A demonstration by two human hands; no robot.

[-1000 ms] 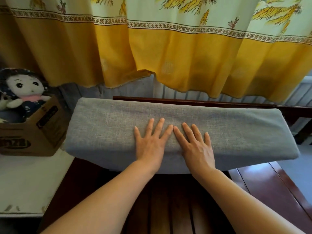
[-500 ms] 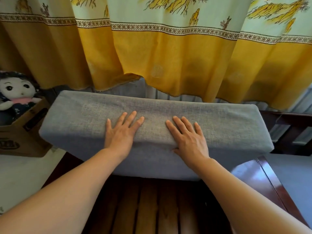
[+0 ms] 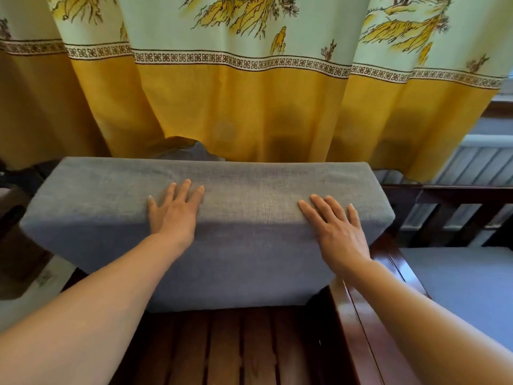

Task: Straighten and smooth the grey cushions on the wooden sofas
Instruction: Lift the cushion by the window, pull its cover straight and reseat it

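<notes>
Grey cushion [image 3: 249, 218]: stood on edge at the back of the wooden sofa [image 3: 358, 315], its lower side on the slatted seat [image 3: 222, 348], just below the yellow curtain [image 3: 249, 107].
Left hand [image 3: 173, 215]: lay flat on the cushion's upper face — grip wide, fingers straight, holding nothing.
Right hand [image 3: 337, 232]: pressed flat near the cushion's right end, fingers spread — also holding nothing.
Second grey cushion [image 3: 458, 279]: lay on the neighbouring seat, right.
</notes>
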